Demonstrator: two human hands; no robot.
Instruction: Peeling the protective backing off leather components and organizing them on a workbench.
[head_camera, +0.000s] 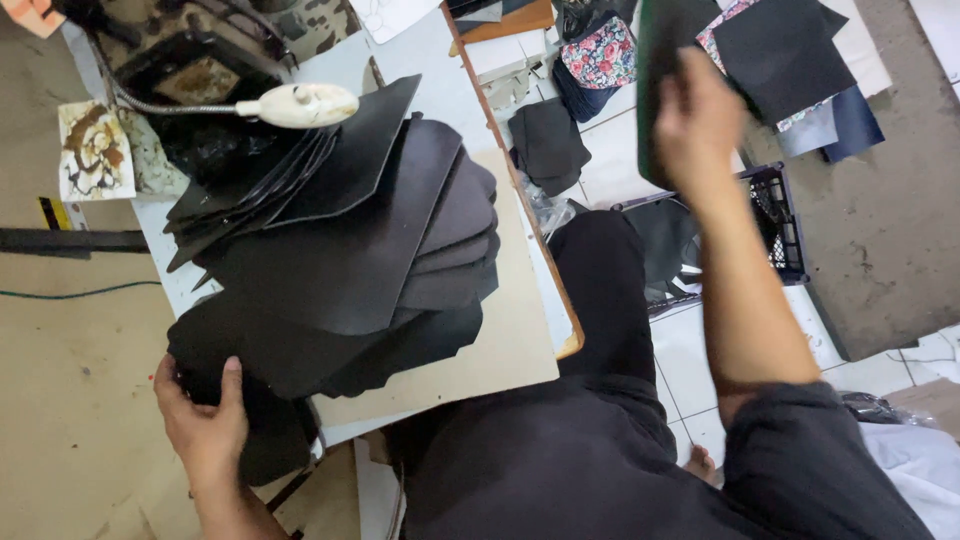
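Note:
My left hand (203, 420) grips the near left edge of a stack of black leather pieces (340, 240) that fans out over the worktable (500, 340). Its thumb lies on top of the lowest dark sheet. My right hand (697, 122) is raised out to the right above the floor, shut on a dark flat leather piece (660, 50) that it holds upright. Below that hand stands a black plastic crate (780, 225) with more dark pieces in it.
A white gooseneck lamp head (300, 104) hangs over the stack's far side. Black and floral fabric pieces (600, 55) lie scattered on the tiled floor to the right. My dark-trousered legs fill the lower middle. A sewing machine part (190, 70) sits at the back left.

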